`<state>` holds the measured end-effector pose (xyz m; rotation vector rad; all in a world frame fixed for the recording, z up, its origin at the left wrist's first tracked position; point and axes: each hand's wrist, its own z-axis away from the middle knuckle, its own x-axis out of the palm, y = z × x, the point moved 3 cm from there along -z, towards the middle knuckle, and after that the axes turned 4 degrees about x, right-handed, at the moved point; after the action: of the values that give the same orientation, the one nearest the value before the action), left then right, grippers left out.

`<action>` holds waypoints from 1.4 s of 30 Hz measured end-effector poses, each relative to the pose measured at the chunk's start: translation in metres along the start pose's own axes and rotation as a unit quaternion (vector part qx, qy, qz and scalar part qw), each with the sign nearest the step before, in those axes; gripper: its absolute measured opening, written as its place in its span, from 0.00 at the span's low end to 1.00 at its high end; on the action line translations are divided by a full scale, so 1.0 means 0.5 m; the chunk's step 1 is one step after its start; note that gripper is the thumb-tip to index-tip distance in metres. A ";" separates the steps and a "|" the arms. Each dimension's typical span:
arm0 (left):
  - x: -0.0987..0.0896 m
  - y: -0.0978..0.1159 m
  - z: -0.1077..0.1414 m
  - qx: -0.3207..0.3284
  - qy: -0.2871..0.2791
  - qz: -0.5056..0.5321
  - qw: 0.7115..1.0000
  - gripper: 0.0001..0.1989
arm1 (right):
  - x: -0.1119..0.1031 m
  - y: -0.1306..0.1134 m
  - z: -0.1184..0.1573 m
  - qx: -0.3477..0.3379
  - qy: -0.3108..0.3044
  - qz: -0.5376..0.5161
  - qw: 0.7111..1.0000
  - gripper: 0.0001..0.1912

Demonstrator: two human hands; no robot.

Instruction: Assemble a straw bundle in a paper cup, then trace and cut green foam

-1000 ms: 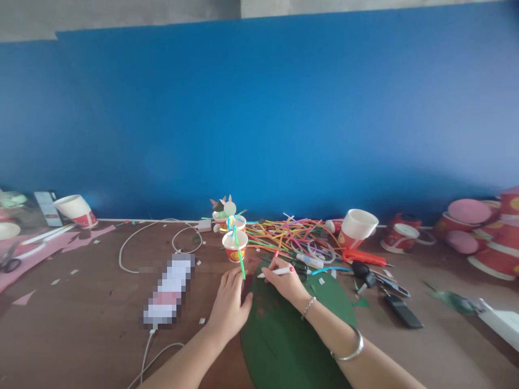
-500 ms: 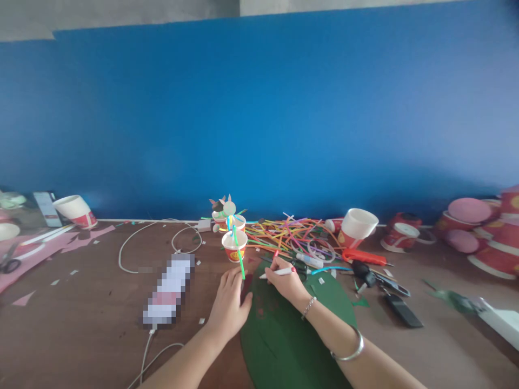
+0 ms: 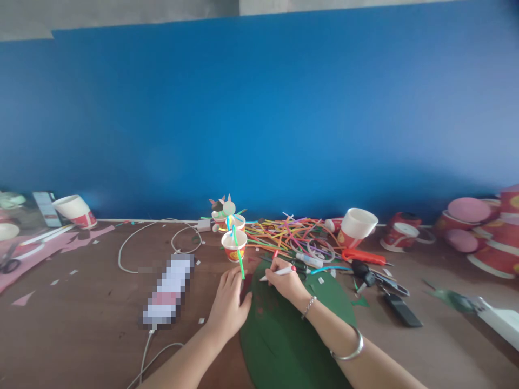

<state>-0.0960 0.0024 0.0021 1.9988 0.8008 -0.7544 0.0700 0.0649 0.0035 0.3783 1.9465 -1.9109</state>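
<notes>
My right hand [image 3: 285, 282] grips a white marker [image 3: 280, 272] with red at its rear end, its tip pointing left over the upper part of a dark green mat [image 3: 279, 346]. My left hand [image 3: 227, 300] lies beside the mat's left edge, fingers stretched forward and thumb spread apart, the thumb reaching the mat's rim. A dark red patch [image 3: 245, 283] shows between the left fingers and the mat. Just ahead of those fingers stands a paper cup [image 3: 234, 249] with a bent green pipe cleaner [image 3: 240, 258] hanging over its front.
A phone [image 3: 170, 292] with a cable lies left. Behind the mat are a heap of coloured pipe cleaners [image 3: 284, 232], a glue tube [image 3: 308, 260] and an orange-handled tool [image 3: 364, 256]. Keys [image 3: 364, 274] and paper cups [image 3: 357, 227] are at right; pink paper [image 3: 52, 251] lies far left.
</notes>
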 end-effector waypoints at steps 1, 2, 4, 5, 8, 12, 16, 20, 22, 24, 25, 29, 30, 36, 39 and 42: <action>0.000 0.000 0.000 -0.001 0.001 -0.001 1.000 0.22 | 0.000 0.001 0.000 0.000 -0.001 -0.001 1.000 0.09; 0.000 0.000 0.000 -0.002 0.000 -0.002 1.000 0.22 | 0.001 0.002 0.000 0.000 -0.003 -0.003 1.000 0.09; 0.000 0.000 0.000 -0.002 0.000 -0.003 1.000 0.22 | 0.001 0.003 0.000 -0.003 -0.005 -0.005 1.000 0.09; 0.000 0.000 0.000 -0.001 0.000 -0.003 1.000 0.22 | 0.001 0.003 0.001 -0.005 -0.005 -0.006 1.000 0.09; 0.001 0.001 0.001 0.002 -0.001 0.000 1.000 0.22 | 0.001 0.002 0.002 -0.005 -0.009 -0.006 1.000 0.09; 0.001 0.001 0.001 0.002 0.002 0.001 1.000 0.22 | 0.001 0.001 0.003 -0.004 -0.014 -0.003 1.000 0.09; 0.001 0.001 0.002 0.002 0.004 -0.001 1.000 0.22 | 0.002 0.000 0.003 -0.007 -0.019 -0.001 1.000 0.10; 0.004 -0.001 0.002 0.004 -0.003 -0.006 1.000 0.22 | 0.003 -0.004 0.004 -0.005 -0.023 -0.002 1.000 0.10; 0.005 -0.002 0.002 0.002 -0.007 -0.007 1.000 0.22 | 0.003 -0.005 0.005 -0.003 -0.026 -0.003 1.000 0.10; 0.005 -0.002 0.002 -0.001 -0.011 -0.008 1.000 0.22 | 0.003 -0.005 0.005 -0.003 -0.027 -0.004 1.000 0.10; 0.005 -0.002 0.002 -0.002 -0.012 -0.008 1.000 0.22 | 0.003 -0.005 0.005 -0.003 -0.028 -0.004 1.000 0.10; 0.004 -0.001 0.002 0.000 -0.007 -0.007 1.000 0.22 | 0.003 -0.007 0.004 -0.006 -0.030 -0.005 1.000 0.10; 0.004 0.000 0.002 0.001 -0.005 -0.006 1.000 0.22 | 0.003 -0.008 0.005 -0.006 -0.030 -0.006 1.000 0.10; 0.005 -0.001 0.002 0.005 0.002 -0.004 1.000 0.22 | 0.002 -0.014 0.007 -0.002 -0.026 -0.007 1.000 0.10; 0.005 0.000 0.002 0.003 -0.004 -0.004 1.000 0.22 | 0.003 -0.012 0.007 -0.003 -0.027 -0.009 1.000 0.10; 0.003 0.001 0.002 0.001 -0.002 -0.004 1.000 0.21 | 0.004 -0.011 0.007 -0.004 -0.027 -0.012 1.000 0.10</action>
<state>-0.0948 0.0019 0.0007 1.9968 0.8061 -0.7639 0.0661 0.0611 0.0077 0.2995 1.9304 -1.9082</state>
